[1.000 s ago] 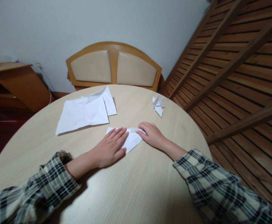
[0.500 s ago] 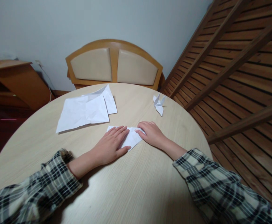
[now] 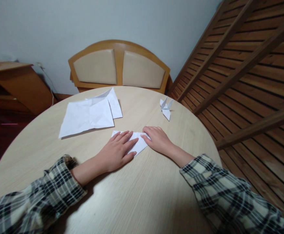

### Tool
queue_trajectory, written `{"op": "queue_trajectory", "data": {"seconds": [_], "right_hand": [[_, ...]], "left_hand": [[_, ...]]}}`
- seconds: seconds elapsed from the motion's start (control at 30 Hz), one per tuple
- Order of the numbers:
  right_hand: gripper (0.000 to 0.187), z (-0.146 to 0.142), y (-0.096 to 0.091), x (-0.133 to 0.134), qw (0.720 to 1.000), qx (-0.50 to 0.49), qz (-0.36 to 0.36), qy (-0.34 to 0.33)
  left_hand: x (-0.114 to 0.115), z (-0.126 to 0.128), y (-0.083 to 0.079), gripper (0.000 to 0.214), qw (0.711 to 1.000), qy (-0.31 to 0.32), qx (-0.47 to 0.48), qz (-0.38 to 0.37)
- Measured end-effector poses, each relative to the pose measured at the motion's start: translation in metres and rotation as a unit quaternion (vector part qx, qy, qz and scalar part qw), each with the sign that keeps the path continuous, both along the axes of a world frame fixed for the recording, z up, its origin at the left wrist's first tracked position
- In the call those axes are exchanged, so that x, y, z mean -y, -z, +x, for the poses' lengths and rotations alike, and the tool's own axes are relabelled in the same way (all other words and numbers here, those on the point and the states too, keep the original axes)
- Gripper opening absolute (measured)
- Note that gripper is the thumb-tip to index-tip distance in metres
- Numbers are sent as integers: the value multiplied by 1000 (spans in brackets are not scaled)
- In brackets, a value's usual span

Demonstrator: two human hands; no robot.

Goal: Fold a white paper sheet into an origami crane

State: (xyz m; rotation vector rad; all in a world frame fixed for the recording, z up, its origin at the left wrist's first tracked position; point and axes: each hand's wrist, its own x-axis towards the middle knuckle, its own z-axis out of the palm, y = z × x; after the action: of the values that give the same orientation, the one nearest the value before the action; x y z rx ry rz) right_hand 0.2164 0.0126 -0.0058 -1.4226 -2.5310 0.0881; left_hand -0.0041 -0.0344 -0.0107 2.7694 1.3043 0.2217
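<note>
A folded white sheet of paper (image 3: 140,147), roughly a triangle with one point toward me, lies on the round table (image 3: 137,195). My left hand (image 3: 116,151) rests flat on its left part, fingers stretched out and index finger apart from the others. At the right corner my right hand (image 3: 157,139) has its fingers curled, thumb and index finger closed on the paper's edge. Both hands cover parts of the sheet, so its left and right corners are mostly hidden.
Two creased white paper sheets (image 3: 85,115) overlap at the back left of the table. A small white origami crane (image 3: 166,109) stands at the back right. Behind the table is a chair (image 3: 119,65); slatted wood (image 3: 249,74) rises on the right, a desk (image 3: 17,84) on the left.
My left index finger has spread away from the other fingers, toward the right across the paper. The right hand and the paper have hardly moved.
</note>
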Motion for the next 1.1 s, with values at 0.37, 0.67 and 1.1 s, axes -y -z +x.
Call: {"op": "queue_trajectory", "data": {"seconds": [0.37,0.67,1.1], "right_hand": [[10,2,2,1,998,-64,-6,6],[11,4,5,-1,997,-79,-5,-19],[13,3,2,2,997,-79,-3,-11]], "left_hand": [[1,8,-4,51,999,-10,12,37],[0,10,-5,43,998,44,20,41],[-6,11,-9,40,998,51,15,21]]}}
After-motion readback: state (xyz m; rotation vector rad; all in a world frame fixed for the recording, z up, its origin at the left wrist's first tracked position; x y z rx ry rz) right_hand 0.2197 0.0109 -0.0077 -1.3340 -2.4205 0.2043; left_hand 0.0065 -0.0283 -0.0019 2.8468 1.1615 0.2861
